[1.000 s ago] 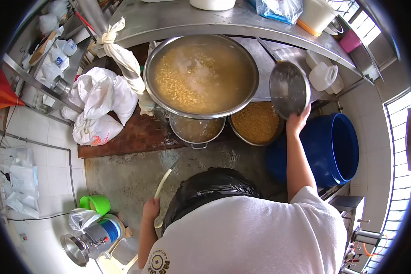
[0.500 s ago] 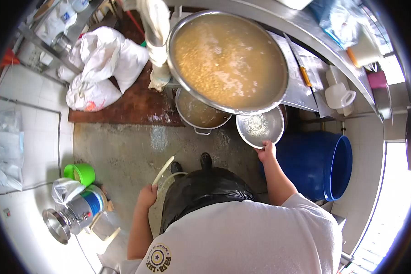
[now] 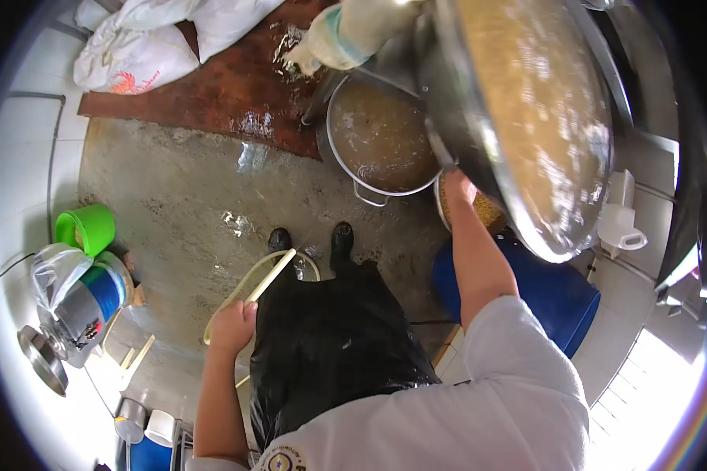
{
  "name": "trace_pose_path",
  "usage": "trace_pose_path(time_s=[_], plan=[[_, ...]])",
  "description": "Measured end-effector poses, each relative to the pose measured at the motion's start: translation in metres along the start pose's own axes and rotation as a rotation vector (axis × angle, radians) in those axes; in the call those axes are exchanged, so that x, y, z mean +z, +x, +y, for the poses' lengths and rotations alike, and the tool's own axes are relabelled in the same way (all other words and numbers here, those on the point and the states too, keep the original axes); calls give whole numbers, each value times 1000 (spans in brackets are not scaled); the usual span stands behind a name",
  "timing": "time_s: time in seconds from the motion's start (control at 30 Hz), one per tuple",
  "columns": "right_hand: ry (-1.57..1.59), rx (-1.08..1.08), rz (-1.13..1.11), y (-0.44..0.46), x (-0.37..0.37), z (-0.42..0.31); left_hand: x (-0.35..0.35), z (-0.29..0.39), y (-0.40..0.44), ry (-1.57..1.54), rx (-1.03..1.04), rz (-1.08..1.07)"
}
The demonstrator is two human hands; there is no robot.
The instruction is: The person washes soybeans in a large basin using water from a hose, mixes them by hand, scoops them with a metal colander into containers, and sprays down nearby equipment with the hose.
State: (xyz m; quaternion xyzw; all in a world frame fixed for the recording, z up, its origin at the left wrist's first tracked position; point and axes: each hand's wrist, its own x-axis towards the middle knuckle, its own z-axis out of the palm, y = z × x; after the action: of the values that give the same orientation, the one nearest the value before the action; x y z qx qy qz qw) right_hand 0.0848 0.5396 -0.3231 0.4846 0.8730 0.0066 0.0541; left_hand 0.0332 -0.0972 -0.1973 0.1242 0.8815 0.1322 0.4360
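Observation:
My left hand (image 3: 234, 326) is closed around a pale hose (image 3: 271, 276), whose cut end points up and away from me. The rest of the hose loops down near my boots. My right hand (image 3: 457, 187) reaches under the large metal basin (image 3: 491, 149), fingers closed on the rim of a metal bowl (image 3: 440, 145) that is mostly hidden there. Beneath that hand shows a container of yellow grains (image 3: 487, 210). Cloudy water with grains fills the big basin. Left of my right hand stands a two-handled pot (image 3: 381, 145) of brownish water.
White sacks (image 3: 137, 59) lie on a reddish-brown board (image 3: 188, 106). A blue barrel (image 3: 526, 290) is at my right, near a white jug (image 3: 620, 224). At left are a green bucket (image 3: 86, 228) and a metal machine (image 3: 75, 318). The concrete floor (image 3: 165, 188) looks wet.
My right hand has moved forward under the basin, with the bowl now tilted and mostly hidden. My left hand still holds the hose, slightly lower. The view has shifted and turned.

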Motion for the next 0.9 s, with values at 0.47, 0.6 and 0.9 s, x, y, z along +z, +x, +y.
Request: trace_pose_path(time_s=[0.47,0.6,0.9], plan=[[-2,-108,-112,61,170,-102,60,-19,40,-73,-82,-30],[-109,-41,-373,85,193,-78,74,-13,49,-58,-52,-37],[608,577,-539,95,337,19,79,-3,53,-67,-12,-55]])
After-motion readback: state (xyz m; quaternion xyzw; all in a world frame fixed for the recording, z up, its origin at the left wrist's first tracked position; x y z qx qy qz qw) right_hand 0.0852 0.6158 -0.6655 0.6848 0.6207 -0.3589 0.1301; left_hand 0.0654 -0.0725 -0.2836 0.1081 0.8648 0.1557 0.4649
